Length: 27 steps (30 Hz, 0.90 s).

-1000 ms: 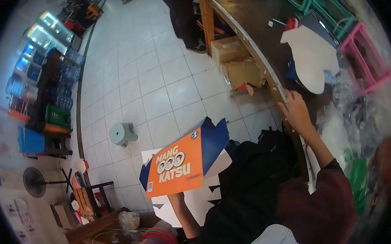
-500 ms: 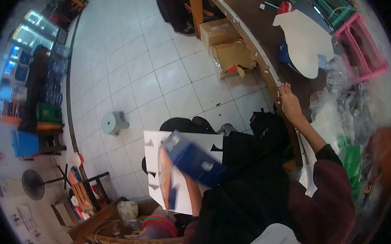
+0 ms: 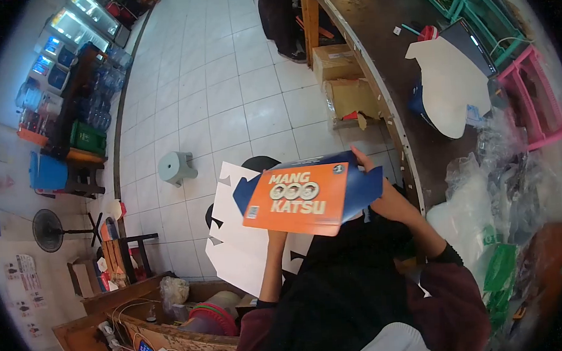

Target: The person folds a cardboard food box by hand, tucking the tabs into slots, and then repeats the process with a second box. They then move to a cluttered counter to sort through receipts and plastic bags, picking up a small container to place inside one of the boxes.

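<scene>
A cardboard food box (image 3: 295, 197), with an orange face reading MANG KATSU and blue flaps spread at its ends, is held up in front of my lap. My left hand (image 3: 277, 236) supports it from below at the near left; the box hides its fingers. At the right end, my right hand (image 3: 379, 185) grips the box, its fingers at the upper corner behind the blue flap. Under the box, white cardboard (image 3: 244, 252) with dark notches along its edges lies across my lap.
To my right runs a long counter (image 3: 406, 113) with white cut cardboard (image 3: 452, 88), a pink basket (image 3: 534, 99) and plastic bags (image 3: 466, 199). Cartons (image 3: 353, 100) stand beneath. A stool (image 3: 177, 167) and a fan (image 3: 47, 230) are leftward. A person (image 3: 279, 21) stands ahead.
The box has turned so that its orange face shows, with its end flaps spread. My right hand has left the counter edge and come onto the box.
</scene>
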Available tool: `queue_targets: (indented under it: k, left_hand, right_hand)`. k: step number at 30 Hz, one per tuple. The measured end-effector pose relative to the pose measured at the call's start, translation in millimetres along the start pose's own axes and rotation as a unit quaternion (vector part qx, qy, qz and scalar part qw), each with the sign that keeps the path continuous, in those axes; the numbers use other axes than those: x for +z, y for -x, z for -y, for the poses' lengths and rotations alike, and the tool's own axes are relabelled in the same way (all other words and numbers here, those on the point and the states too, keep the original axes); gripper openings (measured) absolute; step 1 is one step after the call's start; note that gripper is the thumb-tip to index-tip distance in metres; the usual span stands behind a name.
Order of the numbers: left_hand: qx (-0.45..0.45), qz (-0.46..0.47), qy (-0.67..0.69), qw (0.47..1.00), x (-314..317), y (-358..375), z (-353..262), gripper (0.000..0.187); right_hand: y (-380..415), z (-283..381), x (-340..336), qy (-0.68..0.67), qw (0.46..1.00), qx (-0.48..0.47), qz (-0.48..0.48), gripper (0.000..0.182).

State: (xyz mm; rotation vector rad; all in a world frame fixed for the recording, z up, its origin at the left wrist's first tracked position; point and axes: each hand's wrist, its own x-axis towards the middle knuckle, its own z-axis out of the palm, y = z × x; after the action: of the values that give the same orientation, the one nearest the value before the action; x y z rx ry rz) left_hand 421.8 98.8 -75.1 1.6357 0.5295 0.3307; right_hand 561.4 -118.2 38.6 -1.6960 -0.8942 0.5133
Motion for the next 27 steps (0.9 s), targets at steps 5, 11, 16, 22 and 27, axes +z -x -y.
queue_targets:
  k: [5,11,16,22,27]
  left_hand:
    - [0.001,-0.016,-0.023,1.000,-2,13,-6,0.040]
    - [-0.042,-0.004,-0.144,0.989,-20,3,-1,0.022]
    - [0.199,-0.288,-0.402,0.846,-94,-30,-12,0.019]
    - [-0.140,-0.135,-0.509,0.838,-145,-38,21,0.041]
    - [-0.139,-0.025,-0.416,0.898,-125,-55,4,0.040]
  right_hand:
    - [-16,-26,10,0.057,0.993,0.003,-0.104,0.053]
    - [0,-71,-2,0.038,0.984,0.039,-0.171,0.040]
    - [35,-109,-49,-0.083,0.948,0.183,-0.247,0.043]
    - [87,-119,-110,0.134,0.945,0.137,-0.264,0.036]
    - [134,-153,-230,0.187,0.895,0.140,-0.379,0.040]
